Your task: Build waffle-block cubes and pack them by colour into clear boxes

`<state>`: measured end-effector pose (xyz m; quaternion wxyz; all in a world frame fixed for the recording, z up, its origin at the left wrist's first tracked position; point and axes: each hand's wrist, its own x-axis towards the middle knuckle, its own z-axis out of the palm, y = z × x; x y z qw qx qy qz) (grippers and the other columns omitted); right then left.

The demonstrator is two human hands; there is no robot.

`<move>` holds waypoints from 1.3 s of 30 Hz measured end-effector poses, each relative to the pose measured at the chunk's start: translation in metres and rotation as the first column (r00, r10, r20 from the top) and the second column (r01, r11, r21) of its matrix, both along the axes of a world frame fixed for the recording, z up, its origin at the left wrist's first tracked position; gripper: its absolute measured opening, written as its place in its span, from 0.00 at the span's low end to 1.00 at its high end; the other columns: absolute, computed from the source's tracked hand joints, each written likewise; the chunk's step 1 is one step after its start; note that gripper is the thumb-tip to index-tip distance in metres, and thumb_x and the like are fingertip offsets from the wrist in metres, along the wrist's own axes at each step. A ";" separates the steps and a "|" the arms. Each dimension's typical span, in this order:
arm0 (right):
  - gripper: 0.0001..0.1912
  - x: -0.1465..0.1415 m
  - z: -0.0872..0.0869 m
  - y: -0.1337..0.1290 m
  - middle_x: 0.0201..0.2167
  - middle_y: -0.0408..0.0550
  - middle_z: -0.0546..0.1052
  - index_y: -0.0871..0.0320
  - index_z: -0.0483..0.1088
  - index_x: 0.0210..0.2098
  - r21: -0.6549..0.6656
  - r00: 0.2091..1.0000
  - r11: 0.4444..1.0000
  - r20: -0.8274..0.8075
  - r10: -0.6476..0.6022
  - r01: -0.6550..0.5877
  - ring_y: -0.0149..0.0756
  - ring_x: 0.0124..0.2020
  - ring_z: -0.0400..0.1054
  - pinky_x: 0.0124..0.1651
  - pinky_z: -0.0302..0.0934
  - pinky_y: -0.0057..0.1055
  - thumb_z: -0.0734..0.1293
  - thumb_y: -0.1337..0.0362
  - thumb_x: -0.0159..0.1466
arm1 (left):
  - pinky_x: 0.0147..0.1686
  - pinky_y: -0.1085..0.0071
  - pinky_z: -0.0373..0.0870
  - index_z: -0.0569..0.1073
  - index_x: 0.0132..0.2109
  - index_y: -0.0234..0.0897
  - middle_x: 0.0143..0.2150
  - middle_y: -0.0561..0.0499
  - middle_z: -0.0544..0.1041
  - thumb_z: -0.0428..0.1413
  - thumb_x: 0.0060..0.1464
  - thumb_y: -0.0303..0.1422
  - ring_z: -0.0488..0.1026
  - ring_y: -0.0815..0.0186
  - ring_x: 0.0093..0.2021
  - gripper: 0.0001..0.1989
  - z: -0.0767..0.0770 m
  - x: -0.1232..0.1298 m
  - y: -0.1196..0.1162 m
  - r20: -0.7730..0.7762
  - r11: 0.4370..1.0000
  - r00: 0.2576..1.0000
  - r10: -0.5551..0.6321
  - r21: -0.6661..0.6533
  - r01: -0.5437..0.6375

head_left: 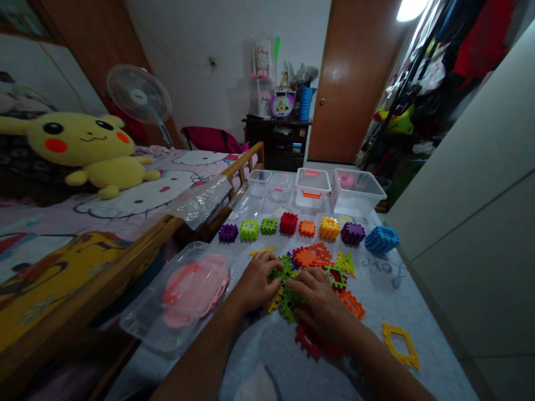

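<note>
Over a pile of toothed plastic building pieces on the table, my left hand (258, 283) has its fingers and thumb curled around a green building piece (287, 268). Close beside it, my right hand (320, 301) grips another green building piece (287, 309), partly covered by the fingers. Around the hands lie orange pieces (313, 256), a lime-green square frame piece (335, 277) and yellow bits. Red pieces (307, 341) lie partly under my right hand. A yellow square frame piece (400, 346) lies apart at the right.
Behind the pile runs a row of coloured stacks, including a red stack (288, 223) and a blue stack (382, 239). Clear plastic boxes (357, 192) stand at the far end. A transparent lid (144, 312) with pink parts lies left. A wooden bed rail (167, 234) borders the table.
</note>
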<state>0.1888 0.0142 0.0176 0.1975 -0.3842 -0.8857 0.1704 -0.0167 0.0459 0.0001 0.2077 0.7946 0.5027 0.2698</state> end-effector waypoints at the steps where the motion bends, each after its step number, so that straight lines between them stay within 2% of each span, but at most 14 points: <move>1: 0.17 0.001 0.000 0.001 0.43 0.48 0.73 0.53 0.70 0.47 -0.020 1.000 1.000 -0.024 -0.009 0.008 0.43 0.48 0.61 0.53 0.55 0.44 0.66 0.73 0.59 | 0.55 0.60 0.64 0.75 0.39 0.37 0.45 0.46 0.74 0.56 0.48 0.24 0.69 0.58 0.51 0.10 -0.001 0.000 0.000 0.001 1.000 1.000 -0.002 -0.004 0.002; 3: 0.09 0.006 -0.001 0.003 0.38 0.47 0.72 0.55 0.70 0.39 -0.080 0.993 0.996 -0.116 -0.035 0.026 0.40 0.43 0.63 0.47 0.59 0.38 0.65 0.73 0.60 | 0.53 0.61 0.65 0.74 0.38 0.37 0.43 0.47 0.73 0.56 0.47 0.24 0.69 0.59 0.49 0.09 -0.002 0.001 0.000 0.009 1.000 1.000 -0.005 -0.012 0.005; 6: 0.04 0.016 -0.004 0.010 0.32 0.44 0.70 0.56 0.67 0.34 -0.130 0.934 0.985 -0.324 -0.152 0.115 0.35 0.35 0.64 0.38 0.59 0.31 0.64 0.71 0.62 | 0.52 0.61 0.64 0.73 0.37 0.38 0.43 0.47 0.73 0.55 0.47 0.23 0.68 0.59 0.48 0.09 -0.002 0.001 0.001 0.028 1.000 1.000 -0.010 -0.024 0.011; 10: 0.06 0.027 -0.007 0.019 0.28 0.42 0.66 0.55 0.63 0.30 -0.047 0.822 0.944 -0.480 -0.308 0.326 0.34 0.31 0.62 0.35 0.58 0.31 0.63 0.69 0.63 | 0.52 0.60 0.63 0.72 0.36 0.38 0.42 0.48 0.72 0.55 0.47 0.22 0.68 0.59 0.48 0.08 0.004 0.000 0.000 0.093 0.999 0.996 -0.016 -0.034 0.019; 13: 0.04 0.030 -0.009 0.022 0.31 0.45 0.67 0.55 0.64 0.31 0.051 0.860 0.934 -0.412 -0.302 0.352 0.37 0.35 0.63 0.39 0.59 0.34 0.62 0.69 0.62 | 0.52 0.61 0.62 0.71 0.34 0.38 0.41 0.50 0.73 0.54 0.48 0.22 0.68 0.60 0.47 0.08 0.010 -0.001 -0.001 0.168 0.999 0.986 -0.022 -0.024 0.026; 16: 0.02 0.030 -0.010 0.021 0.36 0.48 0.70 0.56 0.66 0.32 0.080 0.940 0.963 -0.254 -0.228 0.255 0.41 0.41 0.64 0.44 0.59 0.38 0.65 0.68 0.60 | 0.51 0.63 0.63 0.71 0.35 0.39 0.40 0.51 0.72 0.54 0.50 0.22 0.69 0.62 0.46 0.08 0.013 -0.001 -0.003 0.242 0.999 0.970 -0.033 0.019 0.029; 18: 0.05 0.031 -0.010 0.019 0.40 0.49 0.71 0.56 0.66 0.33 0.069 0.967 0.978 -0.174 -0.184 0.199 0.43 0.43 0.64 0.47 0.59 0.41 0.68 0.66 0.58 | 0.50 0.65 0.64 0.72 0.36 0.39 0.40 0.51 0.72 0.54 0.51 0.22 0.69 0.63 0.46 0.08 0.014 0.001 -0.004 0.291 0.998 0.956 -0.031 0.061 0.013; 22: 0.12 0.032 -0.010 0.017 0.44 0.51 0.71 0.55 0.67 0.39 0.067 0.973 0.974 -0.104 -0.208 0.216 0.46 0.47 0.63 0.51 0.58 0.45 0.70 0.61 0.58 | 0.47 0.68 0.65 0.72 0.36 0.39 0.41 0.50 0.71 0.54 0.53 0.22 0.70 0.64 0.45 0.07 0.013 0.007 -0.008 0.360 0.991 0.933 -0.025 0.135 -0.026; 26: 0.18 0.031 -0.011 0.019 0.43 0.51 0.73 0.56 0.67 0.44 0.049 0.964 0.963 -0.047 -0.263 0.265 0.47 0.46 0.63 0.50 0.58 0.46 0.71 0.58 0.57 | 0.46 0.69 0.66 0.72 0.37 0.39 0.40 0.50 0.72 0.52 0.52 0.20 0.70 0.65 0.44 0.10 0.009 0.013 -0.009 0.333 0.989 0.940 -0.078 0.146 0.031; 30: 0.15 0.031 -0.011 0.019 0.42 0.51 0.74 0.56 0.68 0.43 0.040 0.961 0.961 -0.032 -0.274 0.275 0.47 0.45 0.63 0.50 0.58 0.46 0.69 0.63 0.57 | 0.45 0.68 0.67 0.72 0.35 0.38 0.39 0.50 0.72 0.49 0.46 0.16 0.70 0.64 0.43 0.15 0.006 0.014 -0.006 0.264 0.993 0.959 -0.102 0.087 0.081; 34: 0.17 0.036 -0.012 0.021 0.46 0.54 0.73 0.57 0.67 0.48 0.085 0.949 0.947 -0.089 -0.303 0.310 0.48 0.48 0.64 0.53 0.57 0.49 0.66 0.65 0.58 | 0.46 0.67 0.68 0.72 0.37 0.39 0.40 0.50 0.73 0.46 0.40 0.15 0.70 0.64 0.43 0.20 0.004 0.009 -0.004 0.221 0.993 0.968 -0.115 0.031 0.111; 39: 0.19 0.034 -0.009 0.021 0.48 0.55 0.74 0.57 0.65 0.50 0.123 0.939 0.939 -0.170 -0.298 0.321 0.49 0.51 0.65 0.57 0.54 0.53 0.65 0.64 0.60 | 0.48 0.64 0.67 0.72 0.38 0.39 0.40 0.49 0.73 0.45 0.41 0.16 0.71 0.62 0.45 0.20 0.002 0.006 -0.002 0.235 0.997 0.972 0.015 0.066 -0.031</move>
